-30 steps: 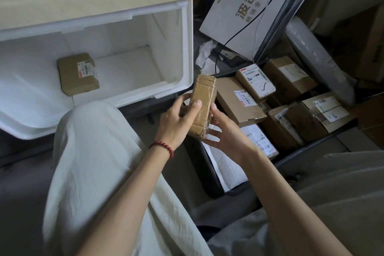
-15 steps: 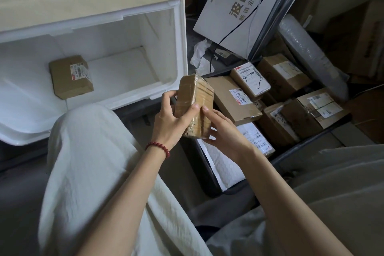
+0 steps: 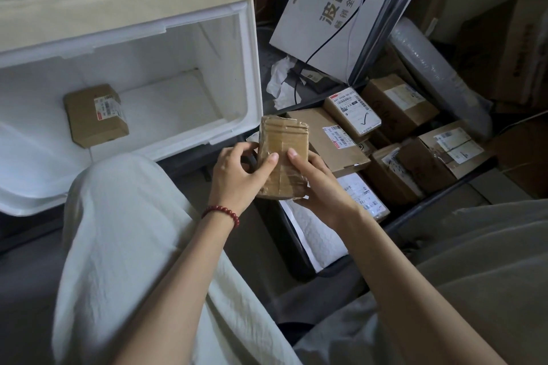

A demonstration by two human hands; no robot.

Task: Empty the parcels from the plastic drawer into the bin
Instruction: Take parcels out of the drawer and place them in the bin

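Observation:
Both my hands hold a small brown taped parcel (image 3: 284,151) upright at the centre of the view. My left hand (image 3: 237,175), with a red bead bracelet on the wrist, grips its left side. My right hand (image 3: 321,190) supports its right side and bottom. The white plastic drawer (image 3: 231,68) stands open at the upper left. One brown labelled parcel (image 3: 95,114) lies inside it at the back left. The dark-framed bin (image 3: 293,240) lies to the right, just beyond my hands, with several cardboard parcels (image 3: 332,136) and a white padded mailer in it.
My knees in pale trousers (image 3: 124,231) fill the lower view. A large white printed box (image 3: 335,6) leans behind the bin, with cables across it. A roll of bubble wrap (image 3: 439,77) and more cartons stand at the right. Crumpled white paper (image 3: 281,80) lies by the drawer.
The held parcel has been turned so that its broad taped face is toward me. Both hands have kept hold of it between the drawer and the bin.

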